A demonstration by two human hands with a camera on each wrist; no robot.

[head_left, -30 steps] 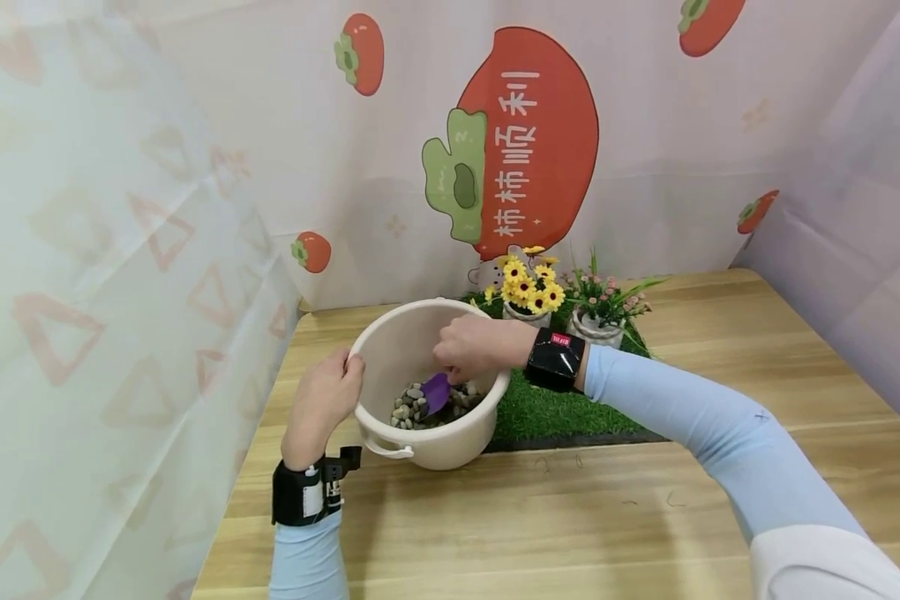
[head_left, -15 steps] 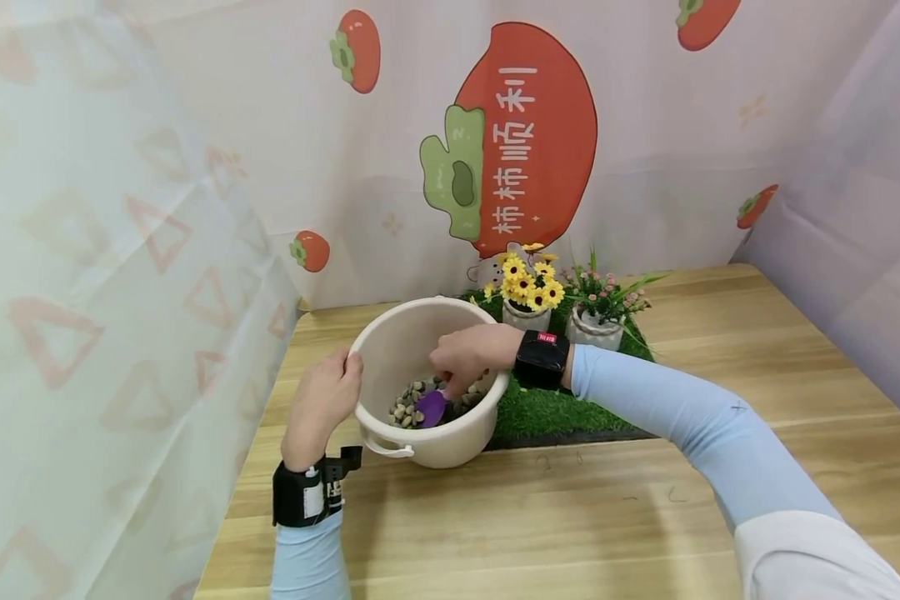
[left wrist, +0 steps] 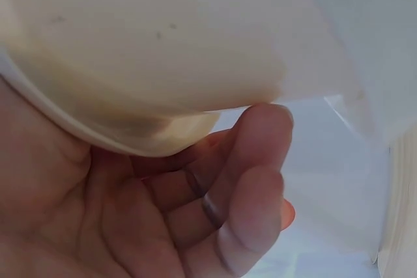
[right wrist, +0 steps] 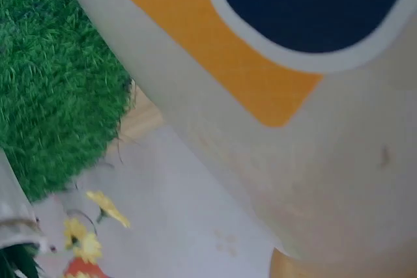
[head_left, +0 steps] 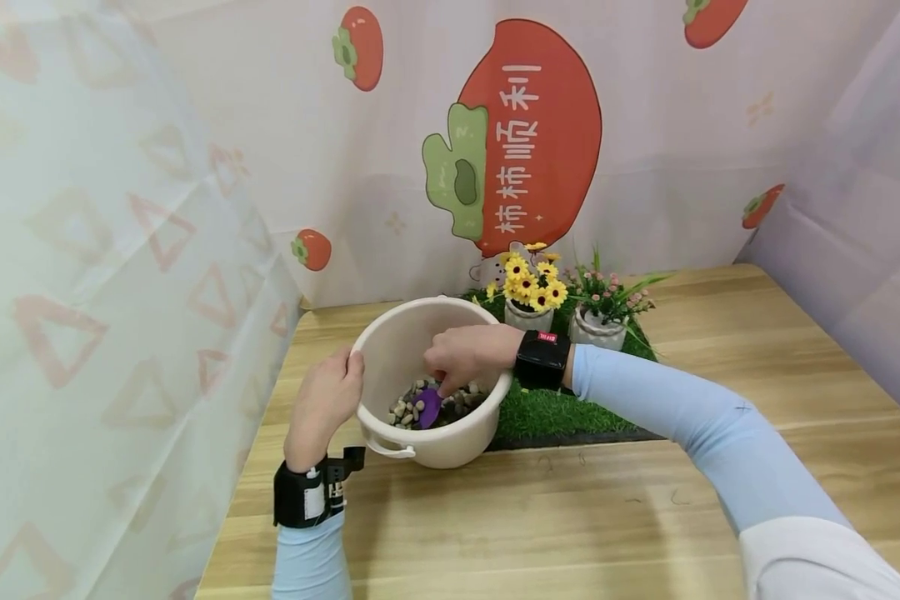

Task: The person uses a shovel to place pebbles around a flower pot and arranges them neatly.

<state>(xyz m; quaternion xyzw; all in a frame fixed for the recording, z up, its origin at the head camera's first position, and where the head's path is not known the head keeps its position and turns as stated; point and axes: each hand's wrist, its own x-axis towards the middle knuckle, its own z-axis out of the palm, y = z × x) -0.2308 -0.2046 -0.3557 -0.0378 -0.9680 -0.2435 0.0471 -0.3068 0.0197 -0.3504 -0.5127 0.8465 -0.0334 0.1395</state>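
Note:
A cream bucket [head_left: 438, 452] stands on the table, tipped slightly toward me, with grey and tan pebbles [head_left: 401, 414] at its bottom. My left hand [head_left: 324, 404] grips the bucket's left rim, thumb at the top; in the left wrist view its fingers [left wrist: 257, 209] curl under the rim along the outer wall. Reaching over the right rim, my right hand [head_left: 471, 354] holds a small purple scoop [head_left: 428, 408] whose blade is among the pebbles. A pebble or so appears to lie on the blade. The right wrist view shows the bucket's labelled outside [right wrist: 215, 141]; the right hand is out of that view.
Behind and right of the bucket lies a green turf mat [head_left: 570, 417]. On it stand a pot of yellow flowers [head_left: 528, 292] and a pot of pink flowers [head_left: 598, 329]. The wooden table [head_left: 525, 533] meets printed curtains [head_left: 367, 183] at the back and sides.
My right hand has shifted slightly left, and the scoop has gone lower and to the left into the pebbles. The left hand and the bucket stay in place.

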